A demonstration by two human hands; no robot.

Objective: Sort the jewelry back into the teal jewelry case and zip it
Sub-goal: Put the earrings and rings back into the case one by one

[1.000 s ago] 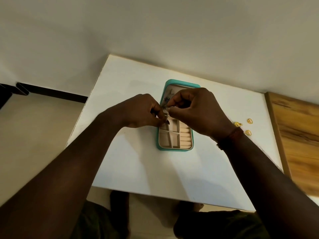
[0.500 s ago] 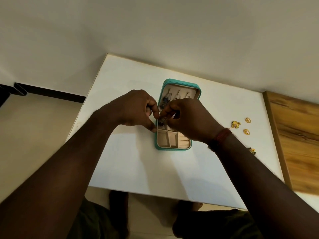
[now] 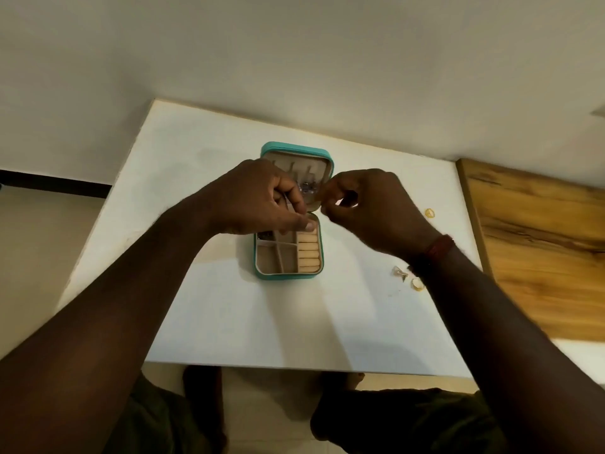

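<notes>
1. Nearest you, desk (image 3: 229,322) is white w/ a bare front half. The loose gold pcs lie right of the case: a small bow-shaped piece (image 3: 400,273) and a ring (image 3: 417,284), both just beside your right wrist. They look light, hard and slippery, so pinch them by the rim w/ fingertips; they'd skid if pushed.
2. Teal jewelry case (image 3: 288,275) sits mid-desk, open flat, lid half on the far side. Its padded ring rolls (image 3: 307,253) look soft, so rings should press in between them.
3. Left hand (image 3: 262,201) is over the case hinge area, fingers curled narrow. Something thin may be pinched there; can't tell.
4. Right hand (image 3: 370,211) is just beside the lid's right edge, fingers nearly closed; what's held, if anything, is hidden.
5. A small bluish piece (image 3: 309,188) hangs in the lid, too blurred to ID.
6. Another gold ring (image 3: 429,213) lies farther right, well apart from the case.
</notes>
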